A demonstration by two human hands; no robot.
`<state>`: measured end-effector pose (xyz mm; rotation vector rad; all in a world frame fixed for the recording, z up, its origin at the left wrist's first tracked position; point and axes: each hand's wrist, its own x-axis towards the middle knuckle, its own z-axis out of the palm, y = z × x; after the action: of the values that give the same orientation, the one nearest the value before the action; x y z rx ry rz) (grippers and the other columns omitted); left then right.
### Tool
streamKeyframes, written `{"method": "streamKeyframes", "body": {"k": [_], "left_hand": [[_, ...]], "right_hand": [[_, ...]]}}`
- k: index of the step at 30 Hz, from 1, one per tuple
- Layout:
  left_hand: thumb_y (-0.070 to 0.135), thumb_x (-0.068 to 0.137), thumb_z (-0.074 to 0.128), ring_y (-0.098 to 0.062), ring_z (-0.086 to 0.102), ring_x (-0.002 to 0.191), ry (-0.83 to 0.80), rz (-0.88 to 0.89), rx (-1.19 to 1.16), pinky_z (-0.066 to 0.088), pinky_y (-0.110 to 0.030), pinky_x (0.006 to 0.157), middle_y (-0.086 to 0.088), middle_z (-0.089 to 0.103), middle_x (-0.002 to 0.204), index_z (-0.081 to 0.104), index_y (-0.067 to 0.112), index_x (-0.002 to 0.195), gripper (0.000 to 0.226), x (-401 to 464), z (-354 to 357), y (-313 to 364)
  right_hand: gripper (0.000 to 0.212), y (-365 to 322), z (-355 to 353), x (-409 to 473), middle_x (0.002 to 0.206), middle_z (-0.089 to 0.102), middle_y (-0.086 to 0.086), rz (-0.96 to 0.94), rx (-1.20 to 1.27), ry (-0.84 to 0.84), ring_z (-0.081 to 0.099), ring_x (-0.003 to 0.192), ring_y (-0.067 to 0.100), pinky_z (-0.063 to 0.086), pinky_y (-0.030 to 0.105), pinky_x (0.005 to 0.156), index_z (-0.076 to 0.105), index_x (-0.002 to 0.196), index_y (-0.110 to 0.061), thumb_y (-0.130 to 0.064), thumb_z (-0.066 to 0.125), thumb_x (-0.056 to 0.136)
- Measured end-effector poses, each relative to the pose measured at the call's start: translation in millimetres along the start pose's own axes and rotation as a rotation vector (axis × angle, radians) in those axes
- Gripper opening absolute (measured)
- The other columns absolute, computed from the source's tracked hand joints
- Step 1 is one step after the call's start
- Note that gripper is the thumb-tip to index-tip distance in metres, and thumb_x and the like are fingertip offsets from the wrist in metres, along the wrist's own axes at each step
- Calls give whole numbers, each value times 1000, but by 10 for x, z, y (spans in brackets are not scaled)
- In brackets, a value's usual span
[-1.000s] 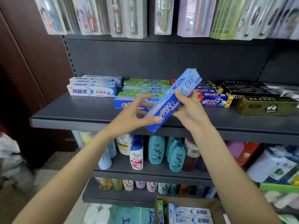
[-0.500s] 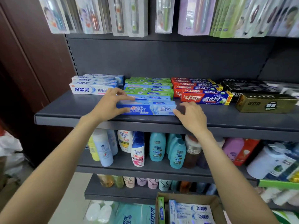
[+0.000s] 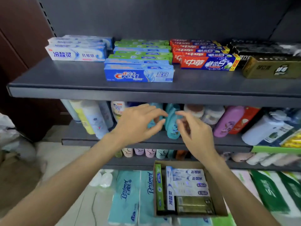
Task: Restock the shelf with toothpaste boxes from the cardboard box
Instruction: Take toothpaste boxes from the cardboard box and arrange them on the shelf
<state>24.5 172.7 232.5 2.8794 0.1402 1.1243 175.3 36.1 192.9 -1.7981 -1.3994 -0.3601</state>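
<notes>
A dark grey shelf holds rows of toothpaste boxes. From the left: a white and blue stack, then a blue Crest box at the front of a green and blue stack, then red boxes and a gold box. Below the shelf, the left hand and right hand hover empty, fingers loosely spread. Lower right, a cardboard box holds more toothpaste.

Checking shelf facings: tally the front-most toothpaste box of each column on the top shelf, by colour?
white box: 1
blue Crest box: 1
red box: 1
gold box: 1
Total: 4
</notes>
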Motion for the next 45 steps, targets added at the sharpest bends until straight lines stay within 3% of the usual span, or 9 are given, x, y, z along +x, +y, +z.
{"method": "streamKeyframes", "body": {"k": [4, 7, 13, 19, 25, 32, 35, 40, 45], "left_hand": [[37, 88, 48, -13, 65, 71, -358, -193, -191, 42, -24, 56, 10, 68, 78, 66, 26, 103, 26, -457, 597, 193], [31, 89, 54, -20, 62, 99, -723, -521, -249, 45, -30, 75, 7, 67, 105, 56, 27, 120, 31, -970, 1225, 199], [36, 87, 61, -27, 50, 120, -978, -1063, -318, 42, -41, 98, -8, 46, 136, 32, 23, 142, 64, -1984, 2058, 334], [44, 84, 63, -26, 57, 113, -1078, -1211, -407, 49, -43, 92, -4, 44, 138, 6, 35, 149, 86, -2449, 2463, 536], [33, 83, 68, -18, 61, 102, -982, -1262, -460, 51, -36, 87, 2, 52, 131, 8, 39, 148, 89, -2620, 2660, 619], [29, 82, 68, -19, 53, 114, -838, -1164, -332, 51, -37, 80, 1, 44, 134, 14, 32, 148, 85, -2668, 2635, 694], [30, 84, 67, -16, 57, 110, -851, -1199, -358, 51, -34, 81, 1, 47, 133, 19, 32, 147, 80, -2688, 2662, 696], [22, 85, 65, -13, 60, 100, -780, -1256, -461, 51, -28, 78, -1, 53, 129, 24, 30, 147, 75, -2691, 2691, 712], [24, 84, 66, -18, 55, 110, -826, -1205, -443, 50, -31, 81, -4, 49, 132, 23, 28, 147, 77, -2698, 2674, 694]], "right_hand": [[14, 406, 243, -827, 76, 69, -3, 172, -54, -351, 64, 65, 18, 48, 30, 52, 64, 97, -19, -25, 55, 90], [14, 727, 510, -1463, 87, 71, 1, 446, -6, -641, 65, 73, 20, 49, 33, 63, 64, 103, -16, -19, 60, 90], [26, 1008, 1171, -2163, 101, 68, 5, 950, 136, -766, 64, 84, 18, 45, 26, 75, 59, 114, -13, -21, 61, 90], [50, 1136, 1826, -2488, 129, 48, 13, 1130, 69, -836, 55, 114, 31, 46, 37, 90, 36, 134, -18, -26, 60, 90], [68, 1225, 2160, -2672, 125, 49, 12, 1177, 53, -830, 60, 100, 32, 50, 41, 79, 20, 139, -28, -30, 63, 87], [79, 1292, 2063, -2767, 136, 53, 9, 1240, 203, -737, 56, 116, 30, 50, 44, 90, 16, 145, -30, -18, 66, 85], [67, 1257, 2040, -2780, 142, 44, 9, 1147, 237, -747, 51, 123, 29, 46, 44, 95, 23, 145, -27, -20, 60, 91], [53, 1136, 2134, -2711, 137, 34, 9, 1097, 327, -857, 49, 120, 24, 46, 39, 97, 47, 125, -22, -52, 60, 84], [44, 1219, 2131, -2734, 128, 44, 8, 1120, 421, -864, 48, 117, 19, 41, 30, 94, 54, 118, -14, -39, 67, 84]]}}
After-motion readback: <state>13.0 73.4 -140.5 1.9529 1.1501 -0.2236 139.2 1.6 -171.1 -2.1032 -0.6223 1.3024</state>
